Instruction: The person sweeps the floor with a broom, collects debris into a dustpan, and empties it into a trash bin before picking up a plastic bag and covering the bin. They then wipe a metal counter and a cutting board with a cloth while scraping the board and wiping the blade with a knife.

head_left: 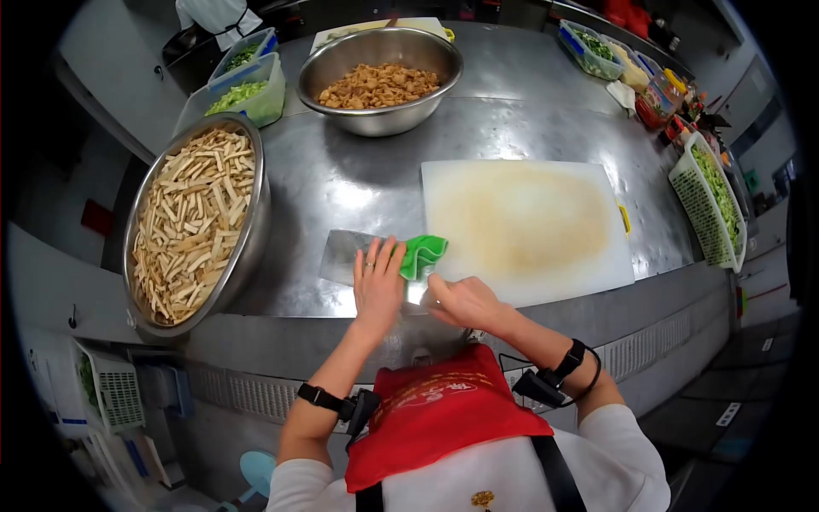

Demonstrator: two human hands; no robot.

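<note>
A wide steel cleaver point(334, 253) lies flat at the front edge of the steel table, its blade pointing left. My right hand point(467, 302) is closed around its handle, which is mostly hidden by the fingers. On top of the blade rests my left hand point(378, 280), fingers stretched forward, with a green cloth point(424, 255) bunched under and beside its thumb side. The cloth touches the blade near the handle. Just right of both hands is a white cutting board point(546, 282) with a yellowish stain across its middle.
At the left stands a large steel bowl point(258, 183) of pale cut strips. Another steel bowl point(384, 124) holds brown pieces. Plastic tubs point(271, 96) of chopped greens stand behind. On the right are a green basket point(701, 198), jars point(661, 98) and more tubs. A person point(217, 17) stands far back.
</note>
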